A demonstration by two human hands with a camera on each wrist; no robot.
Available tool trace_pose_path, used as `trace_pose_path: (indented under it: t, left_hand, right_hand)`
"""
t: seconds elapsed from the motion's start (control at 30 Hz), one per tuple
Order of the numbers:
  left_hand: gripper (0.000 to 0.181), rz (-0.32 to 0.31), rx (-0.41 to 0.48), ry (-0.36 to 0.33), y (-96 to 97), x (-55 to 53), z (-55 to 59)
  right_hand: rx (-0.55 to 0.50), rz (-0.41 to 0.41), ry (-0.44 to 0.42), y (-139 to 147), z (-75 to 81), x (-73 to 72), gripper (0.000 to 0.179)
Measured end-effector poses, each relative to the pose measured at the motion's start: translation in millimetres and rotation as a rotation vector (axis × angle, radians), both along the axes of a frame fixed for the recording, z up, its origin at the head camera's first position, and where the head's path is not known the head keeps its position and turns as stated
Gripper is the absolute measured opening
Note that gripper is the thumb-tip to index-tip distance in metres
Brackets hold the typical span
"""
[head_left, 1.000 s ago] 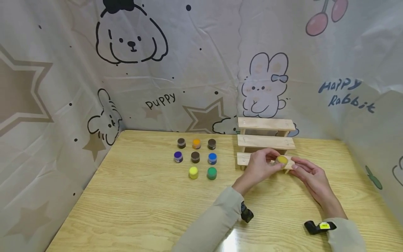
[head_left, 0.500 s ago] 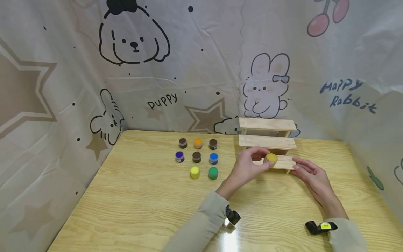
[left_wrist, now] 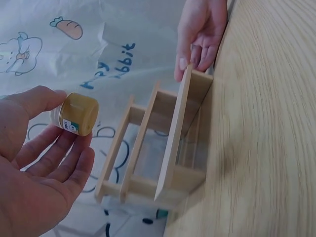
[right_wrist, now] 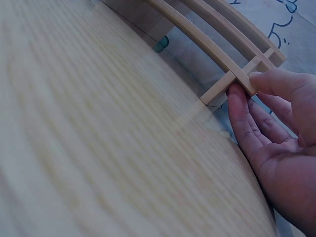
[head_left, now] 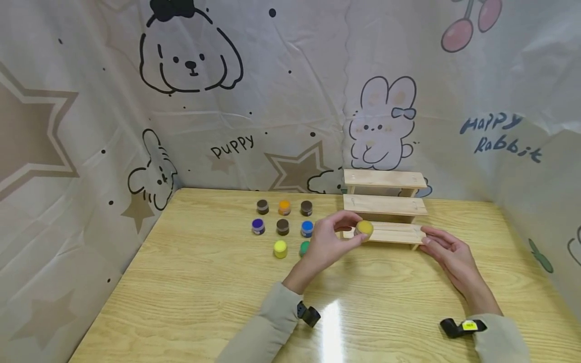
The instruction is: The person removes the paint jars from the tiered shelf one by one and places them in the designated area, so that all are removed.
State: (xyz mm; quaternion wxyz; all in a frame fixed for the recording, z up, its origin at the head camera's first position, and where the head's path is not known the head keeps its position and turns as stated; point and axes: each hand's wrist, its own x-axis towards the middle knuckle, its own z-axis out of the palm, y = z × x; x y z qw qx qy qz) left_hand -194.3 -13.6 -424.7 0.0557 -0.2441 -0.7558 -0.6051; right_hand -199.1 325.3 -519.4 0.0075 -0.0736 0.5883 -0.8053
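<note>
Between thumb and fingers, my left hand (head_left: 329, 243) holds a small paint jar (head_left: 365, 229) with a mustard-yellow top. In the head view it is in front of the left part of the lowest step of a three-tier wooden display shelf (head_left: 385, 204). The left wrist view shows the jar (left_wrist: 79, 114) tilted sideways, with a small label, apart from the shelf. At the shelf's right end, my right hand (head_left: 454, 258) pinches the end of the lowest step. The right wrist view has the thumb of that hand (right_wrist: 281, 118) above the board and a finger beneath.
Several small jars stand in rows left of the shelf, among them an orange jar (head_left: 284, 207), a purple jar (head_left: 257, 226) and a bright yellow jar (head_left: 280, 249). My left hand partly covers a green jar (head_left: 304, 248). A printed cloth (head_left: 290, 101) hangs behind the table (head_left: 190, 282).
My left hand has moved left along the lowest step with the mustard-yellow paint jar, from near its right end to its left part. My right hand stays at the step's right end.
</note>
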Motion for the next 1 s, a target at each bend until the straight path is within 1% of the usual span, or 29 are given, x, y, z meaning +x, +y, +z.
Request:
trace_pose_path:
  t: [0.33, 0.5, 0.6, 0.7, 0.83, 1.0]
  left_hand:
    - [0.031, 0.032, 0.059, -0.003, -41.7, 7.1, -3.8]
    - [0.031, 0.086, 0.065, -0.042, -59.4, 16.9, -10.8]
    - [0.032, 0.113, 0.088, -0.062, -69.6, 22.2, -16.3]
    - [0.031, 0.129, 0.104, -0.05, -79.2, 23.7, -20.3]
    - [0.031, 0.166, 0.099, -0.029, -91.1, 24.7, -21.6]
    - [0.033, 0.193, 0.096, -0.037, -105.1, 26.5, -23.2]
  right_hand:
    - [0.007, -0.014, -0.001, 0, 2.5, -0.1, 0.034]
    - [0.015, 0.003, -0.003, 1, 0.8, 0.3, 0.034]
    - [0.026, 0.007, -0.003, 1, -0.8, -0.2, 0.035]
    - [0.031, 0.002, -0.003, 0, -0.8, -0.7, 0.036]
    - [0.034, -0.011, -0.011, 0, 0.2, -0.1, 0.035]
    - [0.036, -0.014, -0.012, -1, 0.3, 0.2, 0.034]
